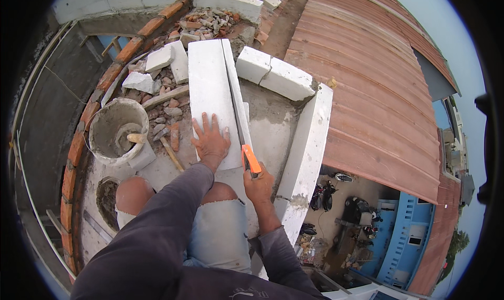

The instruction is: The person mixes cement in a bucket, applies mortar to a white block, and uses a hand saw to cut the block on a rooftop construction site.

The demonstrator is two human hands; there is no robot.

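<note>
A long white lightweight concrete block (209, 79) lies in front of me, pointing away. My left hand (211, 142) rests flat on its near part with the fingers spread. Along the right side of the block runs a narrow lengthwise slit, with a thin strip of the block on its far side. My right hand (259, 184) is closed round the orange-and-black handle of a hand saw (250, 159) at the near end of this slit. The saw's blade lies along the slit, and how deep it sits cannot be made out.
Left of the block stand a mortar bucket (96, 145) with a wooden-handled tool inside, a hammer (171, 154) and rubble (210, 22). A curved brick edge (107, 82) bounds the left. A low white block wall (307, 147) borders the right, beyond it a corrugated roof (362, 90) and a yard far below.
</note>
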